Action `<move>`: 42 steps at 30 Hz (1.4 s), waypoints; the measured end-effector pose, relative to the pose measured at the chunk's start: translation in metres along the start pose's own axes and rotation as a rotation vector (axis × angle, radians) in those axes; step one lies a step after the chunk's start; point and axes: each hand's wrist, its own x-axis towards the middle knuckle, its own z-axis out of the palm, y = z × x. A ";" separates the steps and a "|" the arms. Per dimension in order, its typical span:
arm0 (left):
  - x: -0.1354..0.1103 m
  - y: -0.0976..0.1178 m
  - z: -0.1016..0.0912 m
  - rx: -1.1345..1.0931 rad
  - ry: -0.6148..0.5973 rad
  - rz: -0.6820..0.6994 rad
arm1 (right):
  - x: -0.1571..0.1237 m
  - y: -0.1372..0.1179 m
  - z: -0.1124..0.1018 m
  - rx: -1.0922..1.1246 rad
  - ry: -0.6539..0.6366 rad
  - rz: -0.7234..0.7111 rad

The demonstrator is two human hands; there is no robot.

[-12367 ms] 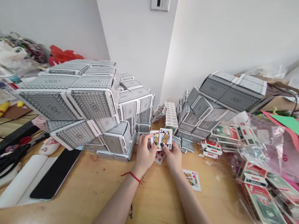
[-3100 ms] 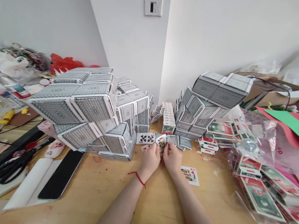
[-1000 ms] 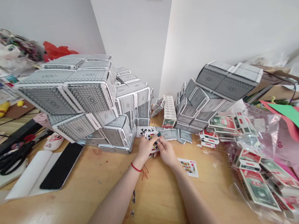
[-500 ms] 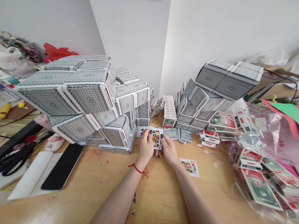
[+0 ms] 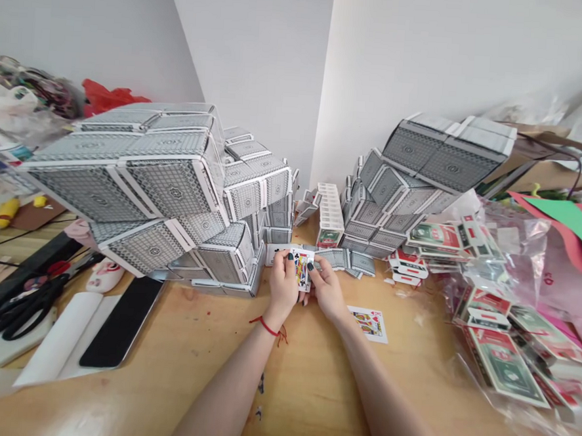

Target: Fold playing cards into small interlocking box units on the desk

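My left hand [image 5: 281,286] and my right hand [image 5: 326,291] meet over the wooden table [image 5: 305,390], both pinching a face-up court playing card [image 5: 301,270] between thumbs and fingers. A red string bracelet circles my left wrist. Another court card [image 5: 368,323] lies face up on the table just right of my right hand. A black-pip card [image 5: 275,251] lies face up behind my left hand, partly hidden. Face-down grey-backed cards [image 5: 350,261] are spread just beyond my fingers.
A large structure of grey-backed cards [image 5: 145,189] fills the left, a smaller one [image 5: 411,179] stands right of the wall corner. Red and green card boxes [image 5: 500,349] and plastic bags crowd the right. A black phone [image 5: 117,326], scissors [image 5: 14,306] and white paper lie at left.
Over the last seconds my hands stayed together at the same spot. The card between them went from tilted and half hidden a second ago to held upright, face toward me.
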 end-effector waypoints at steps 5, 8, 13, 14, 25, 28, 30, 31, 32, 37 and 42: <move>0.000 0.002 0.000 -0.027 -0.005 -0.016 | -0.001 -0.002 0.001 0.001 0.000 -0.005; -0.001 0.005 -0.001 -0.098 -0.066 -0.057 | -0.002 -0.003 0.001 0.000 0.004 0.000; -0.003 0.008 -0.001 -0.233 -0.150 -0.093 | -0.003 -0.004 -0.001 -0.027 0.026 -0.003; -0.003 0.009 -0.001 -0.261 -0.170 -0.112 | -0.003 -0.004 -0.002 -0.040 0.041 -0.005; -0.002 0.012 0.000 -0.384 -0.222 -0.193 | -0.003 -0.006 -0.001 -0.038 0.149 -0.032; -0.001 0.010 0.001 -0.365 -0.221 -0.176 | -0.003 -0.008 -0.002 -0.057 0.146 -0.008; 0.000 0.008 0.002 -0.343 -0.214 -0.175 | -0.003 -0.008 -0.002 -0.067 0.161 0.002; 0.000 0.008 0.002 -0.334 -0.210 -0.176 | -0.003 -0.009 -0.002 -0.070 0.169 0.003; 0.001 0.008 0.002 -0.330 -0.203 -0.178 | -0.003 -0.009 -0.002 -0.072 0.174 0.003; 0.001 0.011 0.001 -0.335 -0.190 -0.181 | -0.004 -0.010 0.000 -0.083 0.178 0.007; 0.001 0.009 0.002 -0.333 -0.175 -0.171 | -0.004 -0.007 -0.001 -0.027 0.145 0.021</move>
